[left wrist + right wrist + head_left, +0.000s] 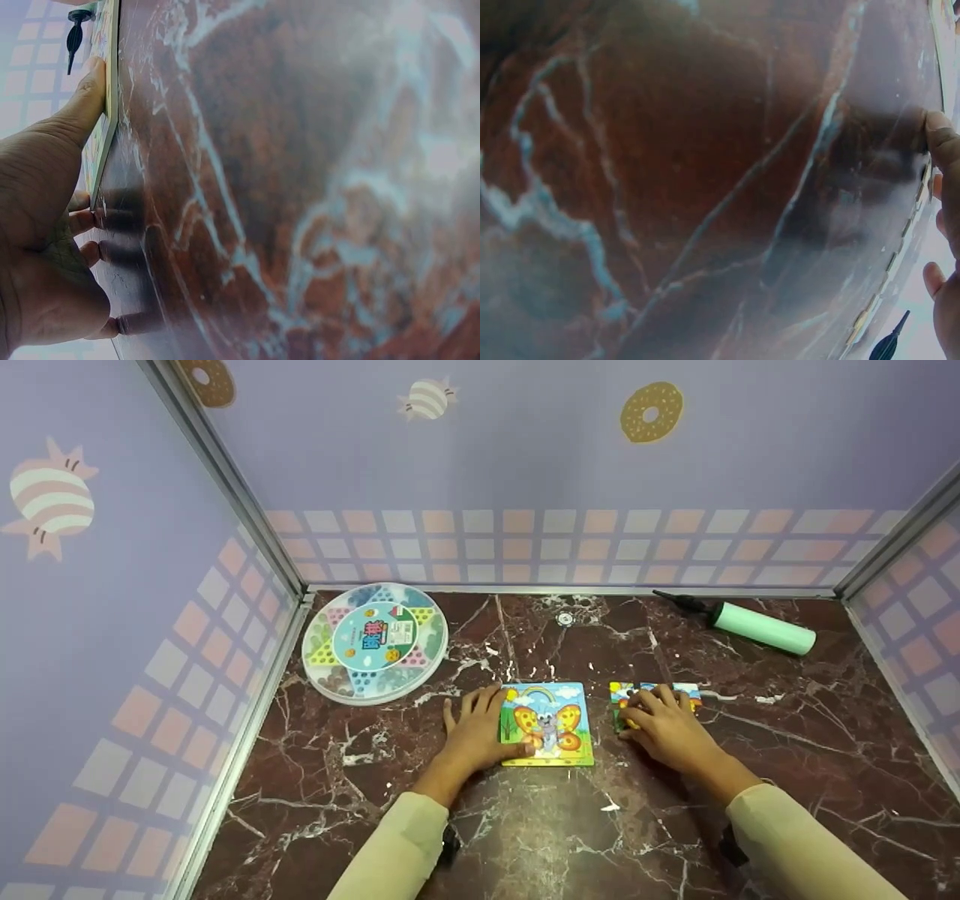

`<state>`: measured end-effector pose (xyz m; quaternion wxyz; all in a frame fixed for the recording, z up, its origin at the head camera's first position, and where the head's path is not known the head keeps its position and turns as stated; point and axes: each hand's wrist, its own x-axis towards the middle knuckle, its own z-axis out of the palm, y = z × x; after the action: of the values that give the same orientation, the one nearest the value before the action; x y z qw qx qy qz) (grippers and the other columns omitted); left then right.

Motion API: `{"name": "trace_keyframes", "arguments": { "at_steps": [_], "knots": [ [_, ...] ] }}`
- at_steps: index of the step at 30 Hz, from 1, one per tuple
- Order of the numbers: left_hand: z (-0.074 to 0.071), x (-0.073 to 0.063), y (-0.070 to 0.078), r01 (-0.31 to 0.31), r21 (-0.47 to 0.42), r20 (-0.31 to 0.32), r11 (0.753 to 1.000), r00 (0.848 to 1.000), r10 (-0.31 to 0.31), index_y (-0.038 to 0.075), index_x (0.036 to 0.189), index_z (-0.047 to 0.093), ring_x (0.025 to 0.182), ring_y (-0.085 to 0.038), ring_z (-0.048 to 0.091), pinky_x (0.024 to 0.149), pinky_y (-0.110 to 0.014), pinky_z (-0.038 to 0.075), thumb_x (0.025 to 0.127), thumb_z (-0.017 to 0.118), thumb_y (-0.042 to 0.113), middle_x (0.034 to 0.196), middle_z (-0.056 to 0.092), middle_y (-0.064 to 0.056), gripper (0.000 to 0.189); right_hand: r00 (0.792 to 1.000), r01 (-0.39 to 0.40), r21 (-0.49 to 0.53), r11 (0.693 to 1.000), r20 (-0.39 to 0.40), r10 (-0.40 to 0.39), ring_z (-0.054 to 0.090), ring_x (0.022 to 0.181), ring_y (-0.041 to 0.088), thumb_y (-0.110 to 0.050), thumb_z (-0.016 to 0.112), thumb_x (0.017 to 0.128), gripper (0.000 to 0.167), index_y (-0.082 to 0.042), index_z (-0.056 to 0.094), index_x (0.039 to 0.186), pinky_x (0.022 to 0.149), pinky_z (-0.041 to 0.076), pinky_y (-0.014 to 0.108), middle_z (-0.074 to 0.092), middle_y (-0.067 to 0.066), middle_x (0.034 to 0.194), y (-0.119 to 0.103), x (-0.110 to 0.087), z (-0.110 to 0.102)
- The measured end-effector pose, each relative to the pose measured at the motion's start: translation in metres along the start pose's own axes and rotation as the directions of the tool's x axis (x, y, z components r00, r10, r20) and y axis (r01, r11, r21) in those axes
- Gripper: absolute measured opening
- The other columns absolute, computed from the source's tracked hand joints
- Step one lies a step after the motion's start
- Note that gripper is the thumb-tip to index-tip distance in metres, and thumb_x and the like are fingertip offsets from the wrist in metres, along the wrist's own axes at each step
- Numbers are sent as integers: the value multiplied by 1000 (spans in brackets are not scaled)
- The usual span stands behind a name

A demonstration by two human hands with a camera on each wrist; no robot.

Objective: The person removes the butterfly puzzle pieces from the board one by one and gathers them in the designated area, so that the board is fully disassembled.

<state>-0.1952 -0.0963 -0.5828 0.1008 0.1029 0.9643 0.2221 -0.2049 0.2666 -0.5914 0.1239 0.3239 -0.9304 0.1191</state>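
A square picture board [550, 726] with a butterfly and a rainbow lies flat on the dark marble tabletop. My left hand [476, 731] rests at its left side, thumb on the lower left of the picture and fingers along the left edge. In the left wrist view that thumb [86, 97] lies against the face of the thin board [112, 82]. To the right, my right hand [670, 729] is over a patch of colourful puzzle pieces [621, 690], fingertips on them and hiding most of them. The right wrist view shows its thumb [941, 131] at the tabletop beside the thin pieces [891, 261].
A round board-game case [373, 643] lies at the back left. A mint-green hand pump [765, 628] with a black nozzle lies at the back right. Near the back wall is a small round white disc [564, 619]. Patterned panels [480, 472] enclose the table's back and sides.
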Motion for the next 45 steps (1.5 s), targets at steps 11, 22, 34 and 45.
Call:
{"name": "trace_keyframes", "arguments": {
  "at_steps": [11,22,34,45],
  "knots": [
    [0,1,1,4,2,4,1000,1000,-4,18,176,31,170,-33,23,133,-80,2,81,85,76,183,29,-2,123,1000,12,3,1000,1,-12,55,107,33,-31,86,95,23,-19,79,115,92,47,70,69,8,118,1,-2,3],
    [1,-1,1,-1,1,-3,1000,1000,1,20,174,35,168,-35,25,132,-81,5,81,85,77,182,30,-4,120,1000,9,6,1000,11,-9,55,106,33,-29,86,95,24,-18,80,116,92,47,70,69,8,118,0,-3,1],
    [2,0,0,2,-18,5,1000,1000,-2,17,175,33,169,-36,23,132,-81,3,84,86,72,183,29,-4,119,997,-42,8,999,66,42,55,110,34,-32,82,99,26,-19,79,122,98,46,72,69,9,122,-1,-3,0],
    [3,1,-2,0,-1,3,1000,1000,0,18,175,32,169,-35,24,132,-81,4,82,84,77,183,29,-3,122,1000,-4,-13,1000,24,5,55,107,34,-33,84,98,27,-18,80,120,92,47,68,68,10,121,-1,-2,2]
  ]
}}
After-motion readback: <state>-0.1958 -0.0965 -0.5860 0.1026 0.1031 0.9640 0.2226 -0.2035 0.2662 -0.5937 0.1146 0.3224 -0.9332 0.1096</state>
